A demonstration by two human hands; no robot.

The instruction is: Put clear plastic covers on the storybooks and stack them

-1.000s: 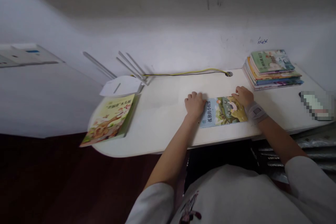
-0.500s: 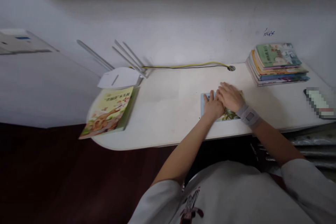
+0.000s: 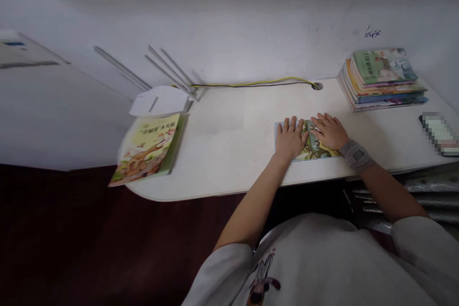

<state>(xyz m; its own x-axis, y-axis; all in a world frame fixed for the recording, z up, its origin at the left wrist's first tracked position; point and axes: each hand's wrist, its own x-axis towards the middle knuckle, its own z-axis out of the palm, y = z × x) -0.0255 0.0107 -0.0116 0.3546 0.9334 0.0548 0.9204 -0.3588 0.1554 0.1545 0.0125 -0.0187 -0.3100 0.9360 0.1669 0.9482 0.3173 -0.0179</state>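
A white wall (image 3: 229, 19) rises behind the pale bench (image 3: 218, 153), and a dark red floor (image 3: 71, 234) fills the lower left of the frame. At the bench's rounded left end, a yellow-green picture book (image 3: 147, 150) lies at a slant, just below a white router (image 3: 159, 101) with thin antennas (image 3: 168, 71) fanned toward the wall. A yellow and black cable (image 3: 253, 83) runs along the far edge to a round grommet (image 3: 317, 86). Right of centre, near the front edge, a thin picture book (image 3: 315, 146) lies flat. The left hand (image 3: 289, 138) rests on its left part, and the right hand (image 3: 329, 130) rests on its right part. Both grips are wide, palms down and fingers spread, holding nothing. A grey wrist brace (image 3: 356, 155) circles the right wrist. Farther right, a stack of books (image 3: 382, 79) sits against the wall, and a pixelated object (image 3: 439, 133) lies at the right edge.
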